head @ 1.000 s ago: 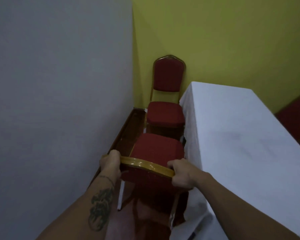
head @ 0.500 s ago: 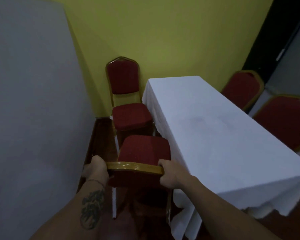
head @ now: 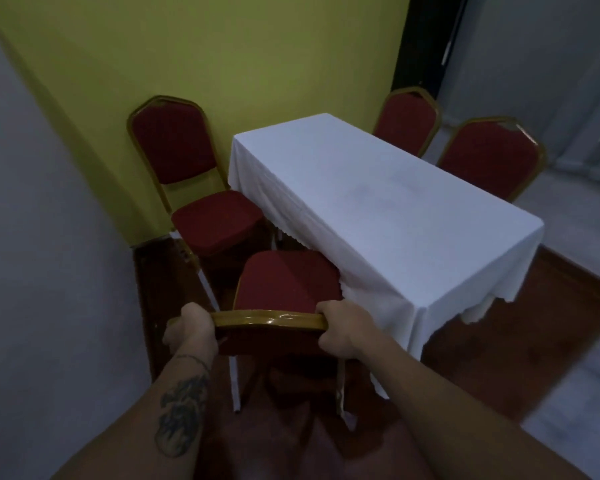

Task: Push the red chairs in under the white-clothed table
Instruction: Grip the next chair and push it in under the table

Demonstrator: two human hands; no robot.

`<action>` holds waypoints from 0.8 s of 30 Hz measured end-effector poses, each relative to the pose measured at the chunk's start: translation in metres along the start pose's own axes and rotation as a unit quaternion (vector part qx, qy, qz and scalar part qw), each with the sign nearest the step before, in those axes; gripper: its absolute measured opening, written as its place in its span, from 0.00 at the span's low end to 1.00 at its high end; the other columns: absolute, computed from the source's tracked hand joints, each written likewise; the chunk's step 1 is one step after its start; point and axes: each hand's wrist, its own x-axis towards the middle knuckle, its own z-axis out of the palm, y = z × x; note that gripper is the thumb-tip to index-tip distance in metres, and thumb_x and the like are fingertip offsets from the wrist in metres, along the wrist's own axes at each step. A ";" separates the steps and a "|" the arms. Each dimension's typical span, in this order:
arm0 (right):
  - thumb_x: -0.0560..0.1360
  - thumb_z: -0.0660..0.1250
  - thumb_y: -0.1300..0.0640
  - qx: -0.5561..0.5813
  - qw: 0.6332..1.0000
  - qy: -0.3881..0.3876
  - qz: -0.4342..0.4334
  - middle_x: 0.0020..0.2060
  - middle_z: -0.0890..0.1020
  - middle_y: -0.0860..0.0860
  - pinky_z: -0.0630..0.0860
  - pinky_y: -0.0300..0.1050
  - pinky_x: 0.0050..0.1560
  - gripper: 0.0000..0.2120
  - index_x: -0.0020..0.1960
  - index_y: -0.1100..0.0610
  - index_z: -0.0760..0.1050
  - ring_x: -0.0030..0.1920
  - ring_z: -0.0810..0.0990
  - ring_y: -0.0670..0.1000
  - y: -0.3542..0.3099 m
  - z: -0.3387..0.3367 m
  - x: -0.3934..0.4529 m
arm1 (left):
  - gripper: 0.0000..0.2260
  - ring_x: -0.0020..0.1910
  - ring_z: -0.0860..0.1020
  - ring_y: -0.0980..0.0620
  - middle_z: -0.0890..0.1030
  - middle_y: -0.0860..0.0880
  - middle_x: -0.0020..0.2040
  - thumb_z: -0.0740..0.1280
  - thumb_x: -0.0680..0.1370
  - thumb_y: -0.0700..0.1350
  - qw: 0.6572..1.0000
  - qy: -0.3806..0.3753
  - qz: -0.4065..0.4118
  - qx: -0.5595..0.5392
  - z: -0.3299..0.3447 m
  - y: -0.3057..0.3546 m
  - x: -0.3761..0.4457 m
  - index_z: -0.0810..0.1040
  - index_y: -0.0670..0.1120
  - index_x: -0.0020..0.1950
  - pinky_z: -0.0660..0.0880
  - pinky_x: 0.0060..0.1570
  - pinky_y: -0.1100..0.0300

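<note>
A red chair (head: 284,282) with a gold frame stands right in front of me, its seat facing away. My left hand (head: 189,329) grips the left end of its top rail and my right hand (head: 340,332) grips the right end. The seat's right front corner touches the hanging cloth of the white-clothed table (head: 378,202). A second red chair (head: 194,188) stands further along the same side, its seat edge at the cloth. Two more red chairs (head: 409,121) (head: 489,157) show their backs on the table's far side.
A grey wall (head: 42,254) runs close on the left, leaving a narrow strip of dark wood floor (head: 160,289). A yellow wall (head: 222,57) closes the far end. Pale floor (head: 575,393) lies to the right of the table.
The view has swung to the right, bringing the whole table and two far chairs into sight. Both hands keep their grip on the near chair's top rail, which has turned toward the table.
</note>
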 end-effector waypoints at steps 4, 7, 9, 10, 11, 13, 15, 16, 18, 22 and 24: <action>0.70 0.70 0.54 0.019 1.000 0.012 -0.003 0.45 0.77 0.51 0.75 0.48 0.44 0.10 0.51 0.53 0.76 0.45 0.77 0.56 -0.021 0.015 -0.014 | 0.30 0.57 0.79 0.37 0.78 0.43 0.62 0.59 0.69 0.49 0.998 -0.034 0.006 0.049 -0.009 0.018 0.048 0.74 0.41 0.69 0.80 0.56 0.41; 0.75 0.69 0.54 0.004 1.000 0.015 -0.011 0.46 0.74 0.52 0.71 0.47 0.45 0.10 0.55 0.53 0.74 0.47 0.77 0.58 -0.043 0.024 -0.021 | 0.28 0.55 0.79 0.34 0.78 0.40 0.61 0.61 0.66 0.48 0.990 -0.075 0.011 0.118 -0.007 0.026 0.111 0.75 0.40 0.65 0.81 0.51 0.36; 0.76 0.68 0.54 -0.001 1.000 0.011 -0.015 0.51 0.77 0.55 0.70 0.48 0.46 0.11 0.57 0.54 0.74 0.52 0.79 0.61 -0.055 0.031 -0.023 | 0.20 0.55 0.78 0.37 0.77 0.39 0.58 0.62 0.70 0.45 0.978 -0.133 0.012 0.158 -0.022 0.047 0.078 0.75 0.40 0.60 0.81 0.49 0.41; 0.76 0.69 0.54 0.001 1.000 0.006 -0.018 0.53 0.79 0.57 0.70 0.48 0.46 0.12 0.57 0.55 0.74 0.54 0.80 0.61 -0.059 0.033 -0.023 | 0.15 0.54 0.77 0.39 0.76 0.39 0.55 0.61 0.73 0.45 0.974 -0.154 0.016 0.166 -0.028 0.055 0.067 0.74 0.41 0.58 0.79 0.51 0.43; 0.75 0.69 0.54 0.008 1.000 0.001 -0.020 0.55 0.79 0.57 0.71 0.49 0.47 0.12 0.57 0.55 0.74 0.54 0.80 0.61 -0.060 0.034 -0.022 | 0.12 0.52 0.77 0.40 0.76 0.40 0.53 0.61 0.76 0.45 0.972 -0.168 0.013 0.161 -0.031 0.060 0.058 0.74 0.42 0.57 0.78 0.53 0.43; 0.75 0.71 0.53 0.027 1.000 -0.006 -0.013 0.55 0.80 0.55 0.73 0.49 0.48 0.12 0.57 0.54 0.74 0.55 0.80 0.60 -0.056 0.035 -0.019 | 0.13 0.50 0.78 0.41 0.78 0.41 0.52 0.63 0.77 0.48 0.975 -0.190 0.000 0.116 -0.033 0.061 0.048 0.75 0.42 0.58 0.78 0.53 0.43; 0.75 0.73 0.50 0.032 0.999 -0.016 0.015 0.56 0.80 0.54 0.76 0.49 0.51 0.16 0.59 0.53 0.76 0.56 0.81 0.59 -0.048 0.035 -0.018 | 0.20 0.53 0.80 0.40 0.80 0.41 0.57 0.66 0.74 0.48 0.978 -0.201 -0.014 0.059 -0.028 0.048 0.031 0.75 0.42 0.64 0.79 0.51 0.44; 0.74 0.73 0.48 0.029 0.999 -0.020 0.026 0.57 0.81 0.55 0.77 0.50 0.53 0.18 0.61 0.52 0.77 0.57 0.81 0.59 -0.046 0.036 -0.017 | 0.24 0.54 0.80 0.39 0.80 0.40 0.59 0.68 0.72 0.48 0.979 -0.199 -0.011 0.034 -0.025 0.039 0.021 0.73 0.42 0.67 0.80 0.53 0.43; 0.74 0.73 0.49 0.011 0.999 -0.022 0.029 0.56 0.82 0.55 0.78 0.50 0.54 0.18 0.62 0.52 0.79 0.57 0.82 0.60 -0.045 0.036 -0.016 | 0.33 0.57 0.79 0.38 0.77 0.40 0.62 0.71 0.71 0.45 0.986 -0.163 -0.003 0.024 -0.014 0.020 0.000 0.65 0.43 0.75 0.78 0.58 0.39; 0.73 0.71 0.55 -0.010 1.000 -0.024 0.005 0.42 0.80 0.49 0.76 0.46 0.43 0.09 0.53 0.52 0.81 0.46 0.83 0.56 -0.055 0.036 -0.015 | 0.36 0.61 0.78 0.38 0.75 0.40 0.65 0.68 0.72 0.38 0.994 -0.095 0.037 0.049 -0.014 0.016 -0.011 0.57 0.44 0.78 0.79 0.60 0.41; 0.73 0.70 0.56 -0.008 1.000 -0.030 -0.007 0.39 0.80 0.48 0.75 0.46 0.41 0.05 0.49 0.53 0.81 0.41 0.81 0.53 -0.061 0.039 -0.015 | 0.34 0.58 0.80 0.39 0.77 0.40 0.63 0.68 0.71 0.40 0.992 -0.090 0.049 0.070 -0.013 0.022 0.004 0.62 0.43 0.76 0.79 0.59 0.42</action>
